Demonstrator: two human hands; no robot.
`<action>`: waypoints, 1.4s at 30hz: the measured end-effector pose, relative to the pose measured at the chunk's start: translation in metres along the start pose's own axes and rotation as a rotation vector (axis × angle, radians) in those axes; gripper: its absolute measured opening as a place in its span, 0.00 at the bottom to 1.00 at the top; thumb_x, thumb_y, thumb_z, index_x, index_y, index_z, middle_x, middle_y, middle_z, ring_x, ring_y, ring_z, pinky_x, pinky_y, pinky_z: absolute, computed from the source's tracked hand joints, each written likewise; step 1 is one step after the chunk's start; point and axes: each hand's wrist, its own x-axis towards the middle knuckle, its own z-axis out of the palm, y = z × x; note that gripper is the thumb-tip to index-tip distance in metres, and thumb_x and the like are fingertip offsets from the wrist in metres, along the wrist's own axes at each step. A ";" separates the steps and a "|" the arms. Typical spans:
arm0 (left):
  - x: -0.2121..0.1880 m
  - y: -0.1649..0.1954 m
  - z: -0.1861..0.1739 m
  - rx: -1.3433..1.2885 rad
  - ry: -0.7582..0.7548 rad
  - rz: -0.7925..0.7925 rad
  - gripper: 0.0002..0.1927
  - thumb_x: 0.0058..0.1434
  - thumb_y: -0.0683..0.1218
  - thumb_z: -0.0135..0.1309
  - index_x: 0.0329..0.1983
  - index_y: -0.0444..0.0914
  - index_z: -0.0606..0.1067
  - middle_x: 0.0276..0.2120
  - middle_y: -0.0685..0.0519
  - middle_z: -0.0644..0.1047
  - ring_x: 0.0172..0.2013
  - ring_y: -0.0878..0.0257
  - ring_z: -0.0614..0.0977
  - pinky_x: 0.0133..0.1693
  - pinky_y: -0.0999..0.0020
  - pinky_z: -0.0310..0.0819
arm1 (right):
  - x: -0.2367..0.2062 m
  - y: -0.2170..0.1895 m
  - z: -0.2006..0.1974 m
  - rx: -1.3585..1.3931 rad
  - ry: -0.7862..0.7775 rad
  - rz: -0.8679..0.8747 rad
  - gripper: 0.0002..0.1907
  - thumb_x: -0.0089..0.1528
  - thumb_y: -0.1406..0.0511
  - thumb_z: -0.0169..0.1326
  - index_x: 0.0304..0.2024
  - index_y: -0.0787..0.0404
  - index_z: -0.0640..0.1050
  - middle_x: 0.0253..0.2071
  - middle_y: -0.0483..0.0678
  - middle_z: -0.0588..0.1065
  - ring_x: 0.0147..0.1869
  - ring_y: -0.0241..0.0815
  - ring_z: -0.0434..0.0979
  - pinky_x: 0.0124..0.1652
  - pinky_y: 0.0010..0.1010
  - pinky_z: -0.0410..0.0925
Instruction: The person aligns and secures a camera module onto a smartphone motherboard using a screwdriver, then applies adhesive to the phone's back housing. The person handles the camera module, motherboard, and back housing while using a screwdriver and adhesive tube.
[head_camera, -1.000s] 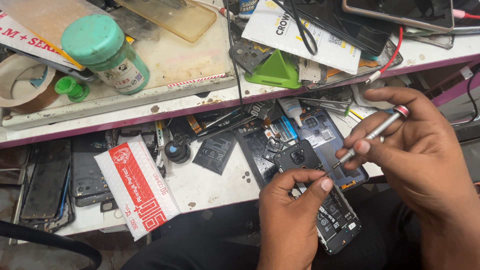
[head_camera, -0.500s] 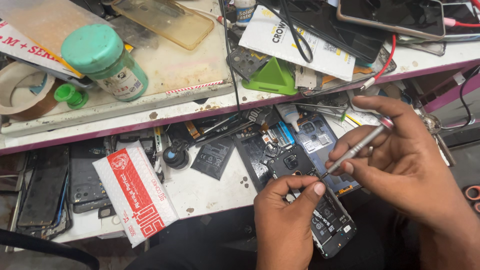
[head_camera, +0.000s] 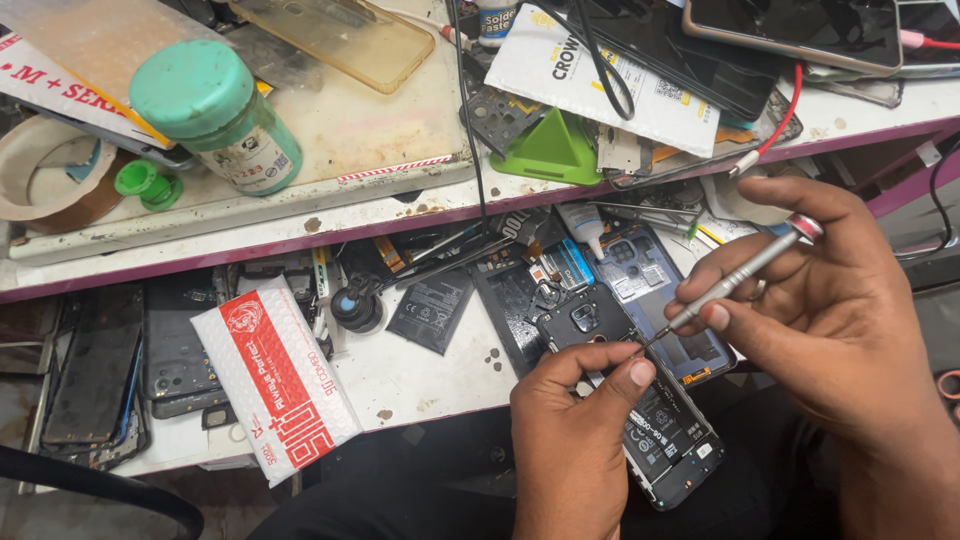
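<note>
I've brought my right hand (head_camera: 830, 320) lower, so the screwdriver (head_camera: 735, 280) now lies flatter, its tip down at the opened phone (head_camera: 640, 400). My left hand (head_camera: 580, 440) has shifted its thumb further along the phone's upper part.

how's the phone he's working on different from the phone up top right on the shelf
The opened phone lies back-up with its cover off and insides bare; the shelf phone is closed, its dark glass whole. The left hand steadies the opened one while the right hand sets a screwdriver to it; the shelf phone lies untouched. Both are slim dark rectangles.
</note>
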 end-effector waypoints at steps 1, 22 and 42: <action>-0.001 0.000 0.000 0.013 0.002 0.019 0.06 0.55 0.37 0.63 0.36 0.31 0.83 0.34 0.49 0.82 0.34 0.66 0.82 0.38 0.73 0.77 | 0.000 0.000 0.000 -0.001 -0.001 -0.002 0.39 0.59 0.79 0.56 0.71 0.62 0.61 0.42 0.60 0.79 0.47 0.47 0.85 0.46 0.35 0.79; -0.005 0.007 0.004 0.082 0.050 -0.005 0.06 0.55 0.37 0.63 0.36 0.32 0.84 0.37 0.50 0.81 0.37 0.66 0.82 0.42 0.72 0.77 | -0.006 0.002 -0.001 -0.237 -0.025 0.004 0.39 0.59 0.78 0.58 0.71 0.62 0.62 0.40 0.60 0.78 0.44 0.45 0.84 0.38 0.29 0.78; -0.002 0.000 0.014 -0.114 -0.021 0.025 0.42 0.60 0.29 0.41 0.78 0.40 0.49 0.56 0.44 0.78 0.51 0.65 0.82 0.53 0.72 0.75 | -0.006 0.018 -0.001 -0.179 0.027 -0.221 0.40 0.64 0.78 0.55 0.73 0.58 0.54 0.47 0.60 0.78 0.51 0.45 0.83 0.51 0.32 0.79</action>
